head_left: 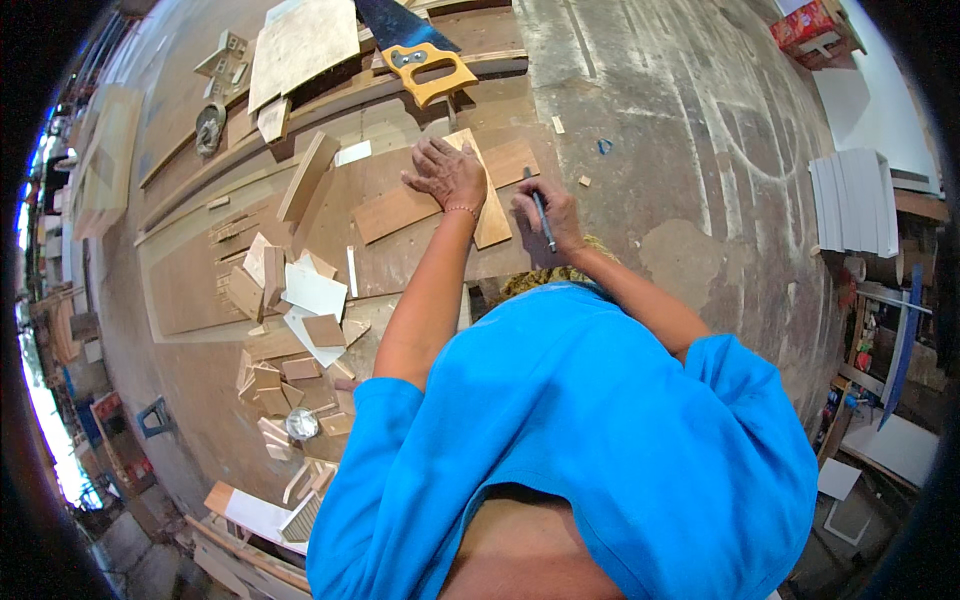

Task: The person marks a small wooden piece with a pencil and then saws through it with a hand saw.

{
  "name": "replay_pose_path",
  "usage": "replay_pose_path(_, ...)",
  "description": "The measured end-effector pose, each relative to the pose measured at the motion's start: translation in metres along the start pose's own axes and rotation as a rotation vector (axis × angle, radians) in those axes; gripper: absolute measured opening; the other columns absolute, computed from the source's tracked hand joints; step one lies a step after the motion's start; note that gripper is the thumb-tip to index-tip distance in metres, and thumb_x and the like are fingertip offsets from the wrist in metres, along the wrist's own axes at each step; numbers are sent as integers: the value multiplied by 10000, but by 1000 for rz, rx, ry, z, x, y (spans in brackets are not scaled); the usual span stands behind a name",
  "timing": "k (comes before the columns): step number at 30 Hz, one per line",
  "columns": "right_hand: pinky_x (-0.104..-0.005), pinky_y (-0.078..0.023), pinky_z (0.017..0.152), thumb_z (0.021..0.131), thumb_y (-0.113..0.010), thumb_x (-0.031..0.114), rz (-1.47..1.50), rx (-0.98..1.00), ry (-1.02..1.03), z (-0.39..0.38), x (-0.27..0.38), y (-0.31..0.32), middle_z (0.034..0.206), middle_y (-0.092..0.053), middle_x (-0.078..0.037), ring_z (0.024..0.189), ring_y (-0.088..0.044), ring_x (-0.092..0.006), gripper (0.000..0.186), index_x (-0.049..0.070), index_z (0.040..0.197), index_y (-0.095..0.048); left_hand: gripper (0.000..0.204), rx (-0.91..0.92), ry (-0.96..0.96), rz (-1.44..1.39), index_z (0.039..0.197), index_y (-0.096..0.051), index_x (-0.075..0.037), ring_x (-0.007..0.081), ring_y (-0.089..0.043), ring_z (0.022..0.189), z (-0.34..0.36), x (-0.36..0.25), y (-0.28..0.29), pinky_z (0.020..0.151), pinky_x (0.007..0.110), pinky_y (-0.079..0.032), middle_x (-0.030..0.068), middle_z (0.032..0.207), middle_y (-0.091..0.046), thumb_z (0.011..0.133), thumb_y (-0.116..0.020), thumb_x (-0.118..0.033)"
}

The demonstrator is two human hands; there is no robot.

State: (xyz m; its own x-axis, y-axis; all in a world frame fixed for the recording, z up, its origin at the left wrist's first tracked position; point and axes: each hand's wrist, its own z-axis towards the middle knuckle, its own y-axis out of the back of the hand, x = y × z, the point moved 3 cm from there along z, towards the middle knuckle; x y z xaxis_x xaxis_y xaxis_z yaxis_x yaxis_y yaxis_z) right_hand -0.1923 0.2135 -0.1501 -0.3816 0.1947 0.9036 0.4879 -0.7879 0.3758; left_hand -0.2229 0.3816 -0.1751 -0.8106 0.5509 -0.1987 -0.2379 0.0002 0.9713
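the left hand (450, 178) lies flat with fingers spread, unclenched, over the spot where a pale strip (491, 218) crosses on top of a brown board (392, 214). the right hand (555, 210) grasps a dark pen (543, 222) just beside the strip, the pen's lower end toward the person. beyond them lies a saw (436, 77), and offcuts (244, 293) are scattered to the left.
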Motion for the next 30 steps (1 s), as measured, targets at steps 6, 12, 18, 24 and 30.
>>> replay_pose_path(6, -349, -469, 573, 734, -651, 106, -65, 146, 62, -6, 12, -10, 719, -612, -128, 647, -609, -281, 145, 42, 840, -576, 609, 3, 6, -7, 1263, -318, 27, 301, -182, 1274, 0, -1, 1, 967, 637, -127, 146, 1290, -297, 836, -475, -378)
replay_pose_path(12, -352, -471, 580, 732, -657, 109, -68, 116, 103, -6, 13, -13, 757, -617, -114, 666, -608, -286, 138, 49, 836, -589, 592, -20, 0, -4, 1246, -327, 25, 296, -191, 1267, 0, -2, 3, 966, 630, -138, 141, 1286, -295, 838, -474, -380)
replay_pose_path(18, -350, -474, 583, 728, -660, 104, -83, 123, 83, -6, 15, -13, 761, -617, -113, 677, -613, -281, 143, 53, 844, -593, 596, -47, -3, 7, 1232, -320, 27, 289, -205, 1248, 0, -2, 4, 964, 621, -142, 135, 1271, -299, 831, -487, -380)
replay_pose_path(24, -346, -476, 581, 724, -664, 107, -94, 112, 99, -5, 18, -12, 757, -622, -109, 675, -616, -275, 138, 58, 836, -599, 611, -35, -5, 2, 1240, -324, 38, 290, -202, 1246, -1, -3, 3, 972, 616, -121, 136, 1280, -296, 835, -479, -393)
replay_pose_path(30, -342, -477, 578, 740, -653, 117, -120, 113, 91, -7, 20, -13, 749, -630, -105, 665, -619, -271, 110, 66, 829, -614, 564, -16, -12, 5, 1243, -362, 26, 304, -203, 1272, 0, -1, 3, 969, 631, -99, 156, 1326, -293, 880, -380, -404)
